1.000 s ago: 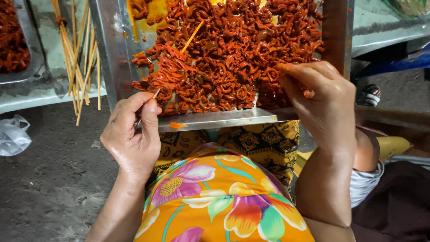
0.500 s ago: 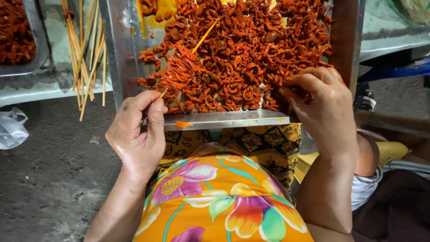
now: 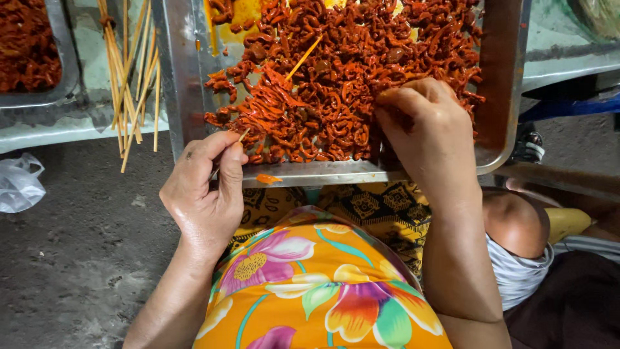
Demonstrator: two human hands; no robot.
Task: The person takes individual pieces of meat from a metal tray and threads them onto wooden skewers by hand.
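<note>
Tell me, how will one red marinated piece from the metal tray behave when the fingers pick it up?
The red marinated pieces look glossy with sauce, so probably slippery. They lie curled and tangled, so likely soft and floppy. Each is small beside the right hand, so likely light.

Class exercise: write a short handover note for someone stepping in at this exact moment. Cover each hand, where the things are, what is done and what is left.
Left hand: pinches a skewer loaded with red pieces, tip resting over the pile.
Right hand: fingers curled down into the red marinated pieces in the metal tray.
Spare bamboo skewers lie left of the tray.
Done: one skewer partly loaded.
Left: most of the pile is loose; the spare skewers are bare.
</note>
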